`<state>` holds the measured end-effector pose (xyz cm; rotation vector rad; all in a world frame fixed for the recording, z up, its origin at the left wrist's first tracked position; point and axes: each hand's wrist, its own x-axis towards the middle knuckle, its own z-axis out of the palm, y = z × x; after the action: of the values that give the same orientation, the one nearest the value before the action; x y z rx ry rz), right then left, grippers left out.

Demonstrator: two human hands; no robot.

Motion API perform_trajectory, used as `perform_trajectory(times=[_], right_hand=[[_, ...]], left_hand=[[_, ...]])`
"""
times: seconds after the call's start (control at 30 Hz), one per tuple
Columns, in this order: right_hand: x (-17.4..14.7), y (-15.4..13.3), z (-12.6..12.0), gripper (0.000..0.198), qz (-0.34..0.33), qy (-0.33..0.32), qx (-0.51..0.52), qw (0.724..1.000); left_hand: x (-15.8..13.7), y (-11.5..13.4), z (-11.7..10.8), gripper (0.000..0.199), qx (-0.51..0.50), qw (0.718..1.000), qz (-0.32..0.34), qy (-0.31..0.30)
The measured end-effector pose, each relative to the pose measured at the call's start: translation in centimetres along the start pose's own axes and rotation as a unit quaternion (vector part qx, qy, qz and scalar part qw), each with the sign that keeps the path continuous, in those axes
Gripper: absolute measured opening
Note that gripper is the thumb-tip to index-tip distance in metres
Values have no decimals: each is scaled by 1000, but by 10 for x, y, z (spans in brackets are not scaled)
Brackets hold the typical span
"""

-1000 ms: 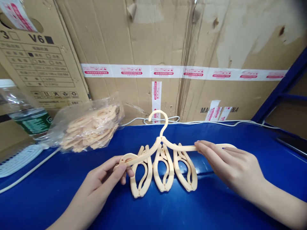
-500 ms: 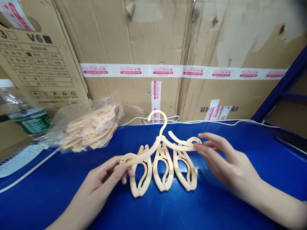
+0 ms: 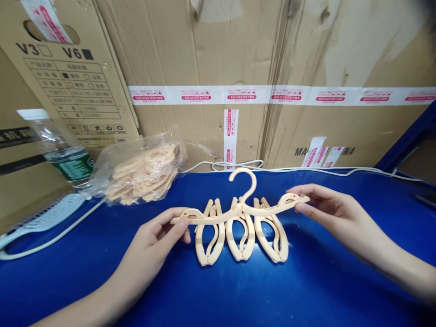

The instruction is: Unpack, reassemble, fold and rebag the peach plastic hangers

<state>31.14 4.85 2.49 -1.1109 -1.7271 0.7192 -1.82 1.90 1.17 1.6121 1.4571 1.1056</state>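
A cream folding hanger (image 3: pixel 218 220) is held spread wide above the blue table, its hook pointing up and away. My left hand (image 3: pixel 166 229) pinches the left arm's tip between thumb and fingers. At the right tip, my right hand (image 3: pixel 322 206) is closed on the other arm. Behind and below the hanger lie three folded hangers in a row: a left one (image 3: pixel 200 247), a middle one (image 3: pixel 251 236) and a right one (image 3: pixel 282 247). The held hanger hides parts of their upper ends.
A clear bag of folded hangers (image 3: pixel 146 175) lies at the back left, beside a water bottle (image 3: pixel 70 156) and a pale hairbrush (image 3: pixel 54 213). A white cable (image 3: pixel 327 171) runs along the back. Large cardboard boxes (image 3: pixel 204 54) wall off the far side of the blue table (image 3: pixel 238 295).
The right hanger arm has swung out and the hanger is flatter, wider and tilted. My right hand has closed round its tip. The whole view has shifted left.
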Motion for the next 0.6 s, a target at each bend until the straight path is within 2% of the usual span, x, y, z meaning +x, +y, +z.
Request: perform_trajectory(times=[0.17,0.33,0.43,0.6], right_hand=[[-4,-3,6,32,66,-22,97,993],[-14,-15,22,32,95,-28,178,979],[-19,-24,29,29,108,-83,186,973],[-29,-32,36,16,91,-197,165,962]], left_hand=[[-5,2,4,29,-143,988,-63,1],[-14,11,11,27,-216,972,-74,-49],[-17,14,15,28,-209,973,-75,-64],[-20,19,20,28,-179,979,-70,-62]])
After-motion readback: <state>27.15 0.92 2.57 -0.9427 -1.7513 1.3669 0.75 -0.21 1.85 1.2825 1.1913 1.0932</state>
